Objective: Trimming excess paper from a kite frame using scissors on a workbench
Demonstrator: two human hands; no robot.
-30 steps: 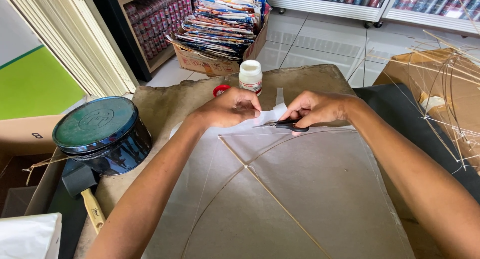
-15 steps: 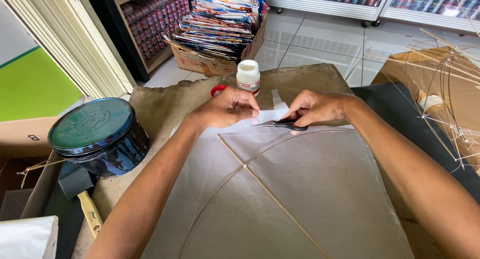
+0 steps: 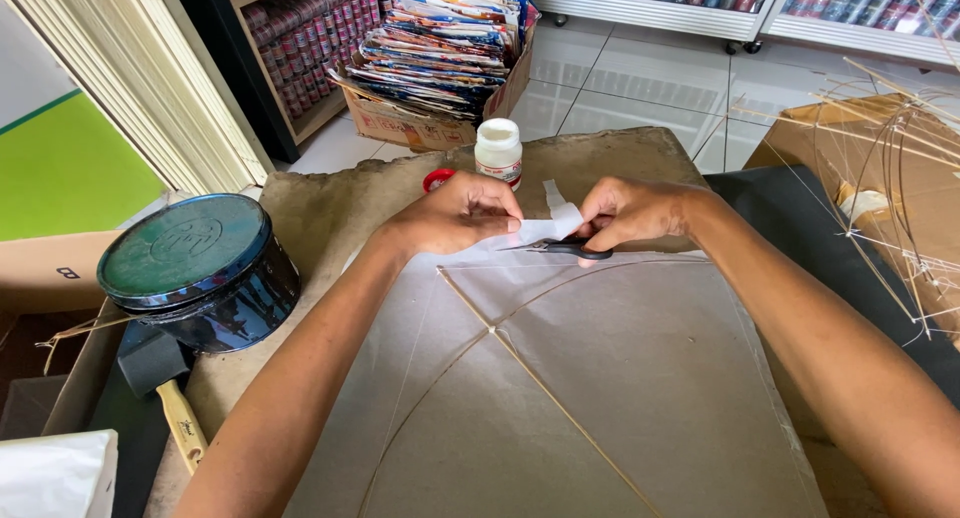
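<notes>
Little has shifted: both hands stay at the kite's (image 3: pixel 600 378) top, left hand (image 3: pixel 455 216) pinching white paper (image 3: pixel 545 228), right hand (image 3: pixel 630 213) closed on scissors (image 3: pixel 560 248)

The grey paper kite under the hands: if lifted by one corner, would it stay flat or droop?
The kite probably holds mostly flat, since thin sticks cross its paper. It looks light, and the thin sheet likely tears easily.

White bottle (image 3: pixel 498 152) blocks just beyond hands; round tin (image 3: pixel 200 270) crowds left; kite paper (image 3: pixel 600 398) below lies open.
</notes>
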